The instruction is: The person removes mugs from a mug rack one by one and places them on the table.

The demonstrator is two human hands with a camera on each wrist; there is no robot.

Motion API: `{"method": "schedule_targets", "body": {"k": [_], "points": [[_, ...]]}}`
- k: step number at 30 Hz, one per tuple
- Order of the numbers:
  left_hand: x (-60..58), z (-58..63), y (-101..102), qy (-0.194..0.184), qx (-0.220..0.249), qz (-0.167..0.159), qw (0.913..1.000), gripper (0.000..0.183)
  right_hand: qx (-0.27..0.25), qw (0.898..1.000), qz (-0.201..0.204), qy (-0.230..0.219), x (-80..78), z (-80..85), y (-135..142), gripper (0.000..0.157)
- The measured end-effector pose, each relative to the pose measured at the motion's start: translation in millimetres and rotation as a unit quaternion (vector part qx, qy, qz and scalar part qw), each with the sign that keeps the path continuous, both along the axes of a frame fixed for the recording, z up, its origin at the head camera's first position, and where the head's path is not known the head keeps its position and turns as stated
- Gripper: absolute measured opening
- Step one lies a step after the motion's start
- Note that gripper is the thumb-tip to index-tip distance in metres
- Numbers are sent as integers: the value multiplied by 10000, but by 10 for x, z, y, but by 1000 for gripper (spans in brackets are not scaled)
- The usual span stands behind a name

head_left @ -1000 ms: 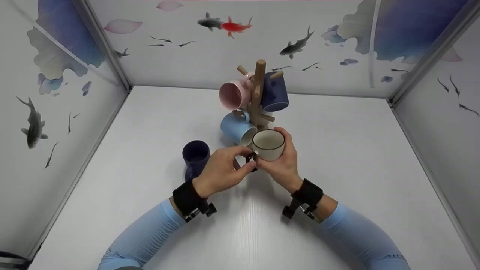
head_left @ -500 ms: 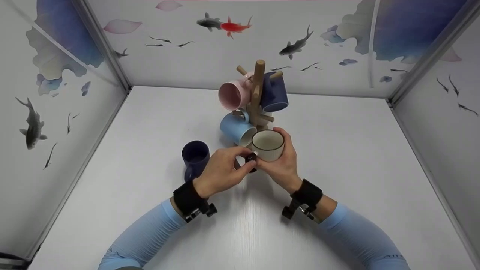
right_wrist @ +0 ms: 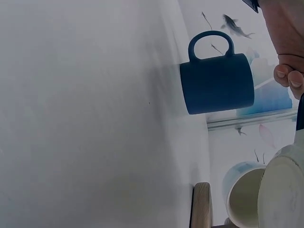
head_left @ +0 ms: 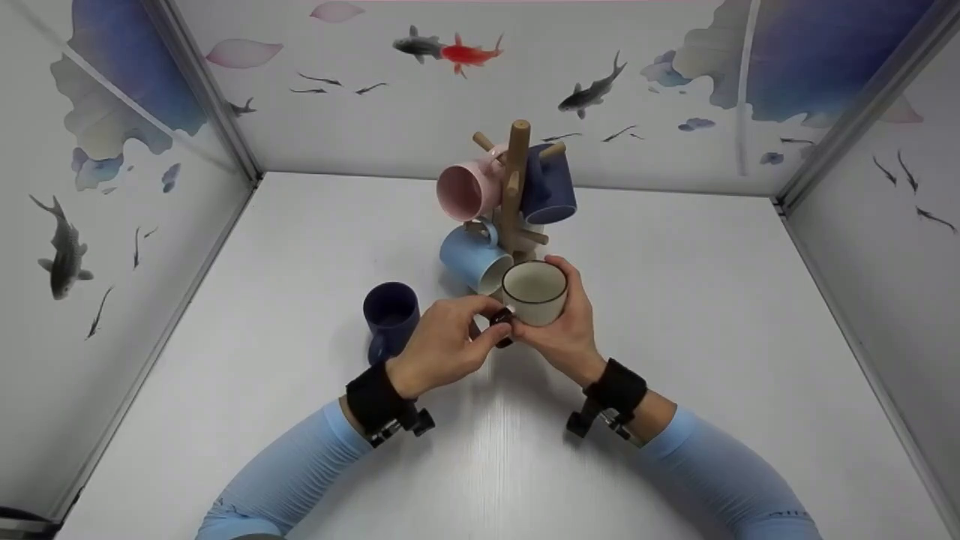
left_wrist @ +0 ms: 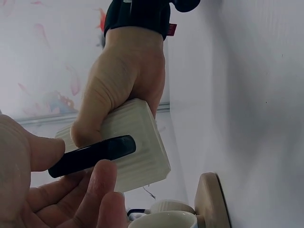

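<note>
A cream mug with a dark rim (head_left: 534,311) is held up above the table, between both hands. My right hand (head_left: 566,330) grips its body from the right, the thumb along the near side. With thumb and fingers, my left hand (head_left: 442,337) pinches the mug's black handle (left_wrist: 95,154), which points toward the left hand. The left wrist view shows the ribbed side of the mug and the right hand behind it. Beside the left hand, a dark blue mug (head_left: 391,315) stands upright on the table, its handle partly hidden by that hand in the head view.
Just beyond the hands stands a wooden mug tree (head_left: 517,165). A pink mug (head_left: 461,191), a light blue mug (head_left: 471,255) and a blue mug (head_left: 551,191) hang on it; another pale mug shows partly behind the post. Printed walls (head_left: 322,127) enclose the white table (head_left: 705,300).
Held in both hands, the cream mug has dipped and tilted very slightly, its handle turning a little. Both grips stay as they were, and the other mugs have not moved.
</note>
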State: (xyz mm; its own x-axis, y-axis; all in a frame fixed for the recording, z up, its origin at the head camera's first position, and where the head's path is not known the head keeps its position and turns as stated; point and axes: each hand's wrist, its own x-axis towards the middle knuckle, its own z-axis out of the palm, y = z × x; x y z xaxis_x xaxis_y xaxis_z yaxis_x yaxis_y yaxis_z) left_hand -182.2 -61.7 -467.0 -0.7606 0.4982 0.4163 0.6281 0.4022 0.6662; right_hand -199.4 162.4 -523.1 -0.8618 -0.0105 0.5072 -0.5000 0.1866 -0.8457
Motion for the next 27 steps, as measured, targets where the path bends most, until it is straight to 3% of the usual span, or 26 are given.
{"method": "schedule_targets", "body": {"k": [8, 14, 19, 27], "points": [[15, 9, -28, -309, -21, 119, 9994, 11, 158, 9988, 461, -22, -21, 30, 50, 102], [30, 17, -43, -1089, 426, -175, 9930, 11, 211, 9972, 711, -46, -33, 55, 67, 106], [36, 22, -67, -1895, 803, -392, 9778, 11, 229, 9945, 1022, -51, -43, 62, 87, 105], [17, 49, -97, -3043, 1136, -775, 9426, 19, 408, 9932, 1075, -166, -45, 72, 107, 107]]}}
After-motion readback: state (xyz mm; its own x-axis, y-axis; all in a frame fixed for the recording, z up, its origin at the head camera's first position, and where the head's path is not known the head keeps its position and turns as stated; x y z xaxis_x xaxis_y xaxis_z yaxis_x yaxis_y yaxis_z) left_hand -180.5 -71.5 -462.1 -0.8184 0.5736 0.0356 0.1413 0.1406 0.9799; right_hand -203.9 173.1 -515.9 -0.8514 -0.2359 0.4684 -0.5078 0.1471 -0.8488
